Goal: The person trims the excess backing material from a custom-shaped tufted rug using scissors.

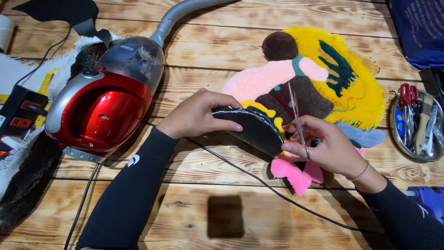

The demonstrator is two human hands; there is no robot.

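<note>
At the far left I am seeing a black power strip with red switches [19, 118] lying on a white-edged cloth backing [27, 78]. Just right of it, a red and grey canister vacuum cleaner with a clear dust cup [99, 99] is sitting on the pale wooden plank table [222, 28], its grey ribbed hose [182, 11] running off toward the far edge. A thin black cable [259, 178] is trailing from under it across the near planks to the right.

Moving right, my left hand [199, 113] is gripping the folded-over edge of a colourful tufted rug piece in yellow, pink, brown and green [323, 78], fingers pressed together on top and thumb underneath, pinching up the black backing flap [252, 129]. The rug is lying flat at centre right of the table, its near-left edge lifted between my hands.

My right hand [323, 148] is holding a pair of slim silver scissors [298, 122], fingers curled around the handles, blades pointing toward the far side, just beside the flap's edge.

At the far right, a round metal tray [397, 134] is holding red-handled scissors [408, 95] and other tools.
</note>
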